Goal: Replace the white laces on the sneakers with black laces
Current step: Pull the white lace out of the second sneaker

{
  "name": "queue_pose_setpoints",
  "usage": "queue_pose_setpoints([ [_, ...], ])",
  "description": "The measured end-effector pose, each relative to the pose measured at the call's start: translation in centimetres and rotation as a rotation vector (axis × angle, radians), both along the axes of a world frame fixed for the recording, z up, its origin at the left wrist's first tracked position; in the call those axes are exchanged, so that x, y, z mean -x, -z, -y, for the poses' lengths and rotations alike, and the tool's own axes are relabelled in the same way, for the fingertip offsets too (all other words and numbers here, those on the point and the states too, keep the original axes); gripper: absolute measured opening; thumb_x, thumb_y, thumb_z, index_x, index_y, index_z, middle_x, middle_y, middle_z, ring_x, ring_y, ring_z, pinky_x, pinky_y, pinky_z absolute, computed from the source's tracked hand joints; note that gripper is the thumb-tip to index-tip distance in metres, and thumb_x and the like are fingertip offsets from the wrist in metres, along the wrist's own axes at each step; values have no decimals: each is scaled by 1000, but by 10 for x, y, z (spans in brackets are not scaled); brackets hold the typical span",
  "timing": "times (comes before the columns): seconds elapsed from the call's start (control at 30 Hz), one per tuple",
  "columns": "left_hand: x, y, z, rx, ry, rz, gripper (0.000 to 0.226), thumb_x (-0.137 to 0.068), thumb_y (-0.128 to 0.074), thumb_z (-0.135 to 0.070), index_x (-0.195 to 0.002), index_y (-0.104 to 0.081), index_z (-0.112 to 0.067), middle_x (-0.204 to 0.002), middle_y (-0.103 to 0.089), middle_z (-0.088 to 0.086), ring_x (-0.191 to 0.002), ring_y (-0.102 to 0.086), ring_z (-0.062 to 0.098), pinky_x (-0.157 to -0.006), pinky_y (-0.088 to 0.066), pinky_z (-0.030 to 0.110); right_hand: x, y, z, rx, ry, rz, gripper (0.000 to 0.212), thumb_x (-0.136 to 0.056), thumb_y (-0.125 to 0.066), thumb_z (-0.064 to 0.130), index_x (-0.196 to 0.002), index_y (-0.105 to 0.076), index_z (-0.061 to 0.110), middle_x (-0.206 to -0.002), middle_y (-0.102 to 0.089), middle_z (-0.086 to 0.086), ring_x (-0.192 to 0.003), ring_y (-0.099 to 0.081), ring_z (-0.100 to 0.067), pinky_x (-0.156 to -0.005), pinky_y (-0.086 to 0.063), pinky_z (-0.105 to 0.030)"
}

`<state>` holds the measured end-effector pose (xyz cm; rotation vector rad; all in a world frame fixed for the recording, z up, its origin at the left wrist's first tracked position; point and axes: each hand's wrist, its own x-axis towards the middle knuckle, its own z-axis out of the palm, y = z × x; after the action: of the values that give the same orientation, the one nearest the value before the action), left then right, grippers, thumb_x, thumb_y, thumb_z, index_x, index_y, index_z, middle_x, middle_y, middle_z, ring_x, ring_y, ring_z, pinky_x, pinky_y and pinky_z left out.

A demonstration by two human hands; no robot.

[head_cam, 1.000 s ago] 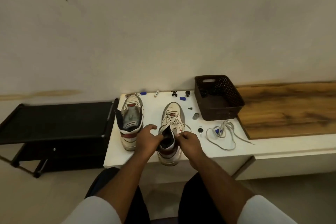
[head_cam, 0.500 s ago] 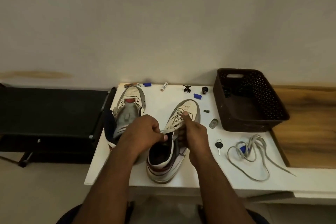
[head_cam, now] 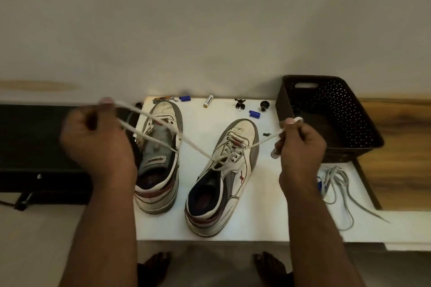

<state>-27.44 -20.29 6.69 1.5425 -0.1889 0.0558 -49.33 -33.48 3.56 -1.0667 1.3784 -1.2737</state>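
Dim warm light; left hand [head_cam: 98, 140] motion-blurred; wide-angle edge distortion.

Scuffed, leather-like sneakers [head_cam: 224, 175] with woven cloth laces [head_cam: 193, 144] stand on a smooth white table [head_cam: 205, 123] beside a perforated dark plastic basket [head_cam: 338, 109] and a grained, matt wood shelf [head_cam: 401, 147].

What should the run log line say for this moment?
stage: unlacing right sneaker | left hand, right hand: each pinch white lace end, pulled apart | left sneaker: laceless

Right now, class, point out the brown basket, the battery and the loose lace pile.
brown basket [head_cam: 349, 109]: head view, perforated side wall.
battery [head_cam: 208, 101]: head view, its middle.
loose lace pile [head_cam: 335, 184]: head view, tangled loops.
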Motion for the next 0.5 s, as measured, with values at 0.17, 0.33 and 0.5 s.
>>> queue_pose_setpoints([
  [0.17, -1, 15, -4, -393, -116, 373, 50, -87, -58, -57, -122, -54, -20, -125, -57, 2, -112, -54, 16, -96, -45, 39, 1, -13, -3, -91, -261, 206, 19, -97, -55, 21, -111, -65, 14, -99, -69, -6, -86, -68, -18, -76, -59, -34],
  [0.33, 62, 17, 14, -720, 934, 298, 36, -85, -67, -12, -117, -62, -29, -98, -60, -12, -78, -56, 3, -67, -49, 22, -8, -3, -28, -205, -744, -670, 34, -93, -57, 39, -115, -66, 15, -104, -70, -5, -85, -69, -20, -87, -54, -46],
  [0.5, 57, 28, 14, -820, 1172, 103, 85, -81, -67, -5, -145, -27, -46, -117, -56, -6, -86, -61, 15, -78, -52, 27, -9, -11, -51, -362, -910, -473, 11, -86, -66, 26, -89, -74, 19, -88, -73, -5, -89, -68, -21, -84, -57, -40],
])
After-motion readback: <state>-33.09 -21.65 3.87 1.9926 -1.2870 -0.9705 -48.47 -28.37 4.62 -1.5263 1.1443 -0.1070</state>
